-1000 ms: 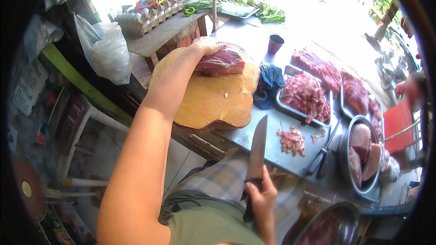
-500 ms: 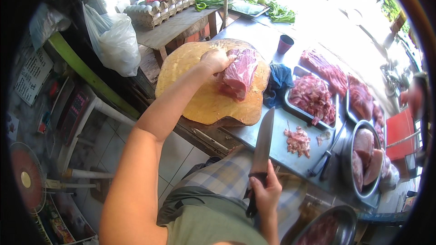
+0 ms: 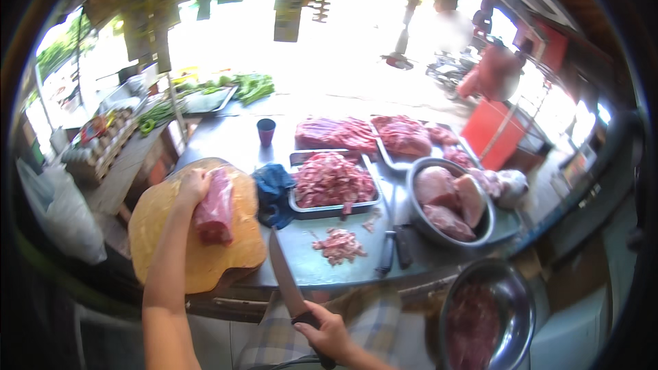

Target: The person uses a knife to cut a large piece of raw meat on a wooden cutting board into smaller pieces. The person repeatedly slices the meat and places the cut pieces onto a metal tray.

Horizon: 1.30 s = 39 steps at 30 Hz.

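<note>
A thick block of raw meat (image 3: 216, 211) lies on a round wooden chopping board (image 3: 164, 236) at the left of the metal table. My left hand (image 3: 195, 185) is closed on the far left side of the block, partly hiding it. Low in front of the table, my right hand (image 3: 325, 332) grips the black handle of a large knife (image 3: 285, 275). The broad blade points up and away, apart from the meat, its tip near a blue cloth (image 3: 273, 195) beside the board.
Right of the cloth stand a tray of cut meat (image 3: 334, 181), small scraps (image 3: 340, 246) and a bowl of large meat pieces (image 3: 449, 202). A second metal bowl (image 3: 524, 315) sits low at the right. A purple cup (image 3: 266, 132) stands farther back. People and motorbikes are beyond the table.
The view has swung up and to the right, so the board now appears farther left. My left hand stays on the meat block and my right hand still holds the knife.
</note>
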Each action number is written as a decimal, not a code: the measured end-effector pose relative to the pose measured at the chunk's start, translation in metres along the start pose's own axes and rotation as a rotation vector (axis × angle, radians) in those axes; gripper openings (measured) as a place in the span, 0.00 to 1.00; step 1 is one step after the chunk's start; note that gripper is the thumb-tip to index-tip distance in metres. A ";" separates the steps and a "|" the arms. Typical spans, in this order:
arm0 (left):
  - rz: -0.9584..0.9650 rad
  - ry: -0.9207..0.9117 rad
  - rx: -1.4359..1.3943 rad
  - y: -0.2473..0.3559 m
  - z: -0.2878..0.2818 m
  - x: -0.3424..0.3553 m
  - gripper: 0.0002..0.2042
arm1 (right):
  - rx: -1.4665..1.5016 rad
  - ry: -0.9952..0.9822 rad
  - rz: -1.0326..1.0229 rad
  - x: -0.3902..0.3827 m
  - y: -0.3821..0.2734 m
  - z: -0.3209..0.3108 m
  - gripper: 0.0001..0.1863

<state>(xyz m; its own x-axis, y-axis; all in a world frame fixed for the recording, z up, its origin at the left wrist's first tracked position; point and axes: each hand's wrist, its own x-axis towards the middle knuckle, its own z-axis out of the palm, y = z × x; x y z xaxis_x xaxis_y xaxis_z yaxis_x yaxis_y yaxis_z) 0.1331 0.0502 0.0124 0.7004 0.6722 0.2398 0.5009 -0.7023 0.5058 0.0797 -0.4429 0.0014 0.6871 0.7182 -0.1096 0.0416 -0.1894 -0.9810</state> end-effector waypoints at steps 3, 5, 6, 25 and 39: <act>0.037 -0.079 0.083 0.021 0.001 -0.001 0.21 | 0.001 0.016 -0.167 0.000 0.005 0.004 0.28; 0.028 -0.116 0.123 0.031 0.000 -0.002 0.23 | 0.029 -0.007 -0.109 -0.003 0.008 0.004 0.28; 0.014 -0.132 0.128 0.033 -0.003 -0.002 0.23 | 0.036 -0.014 -0.105 -0.004 0.008 0.003 0.28; -0.151 -0.149 0.254 0.045 -0.010 -0.010 0.30 | -0.001 -0.030 -0.208 -0.027 0.002 0.004 0.29; -0.178 -0.033 0.213 0.044 -0.002 -0.017 0.29 | 0.092 0.103 -0.097 -0.050 0.001 -0.010 0.27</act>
<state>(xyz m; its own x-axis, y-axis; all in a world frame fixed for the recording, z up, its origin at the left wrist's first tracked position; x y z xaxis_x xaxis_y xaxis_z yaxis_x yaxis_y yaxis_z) 0.1420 0.0088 0.0325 0.6067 0.7836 0.1338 0.7105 -0.6100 0.3507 0.0529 -0.4857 0.0080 0.7541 0.6567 -0.0018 0.0479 -0.0576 -0.9972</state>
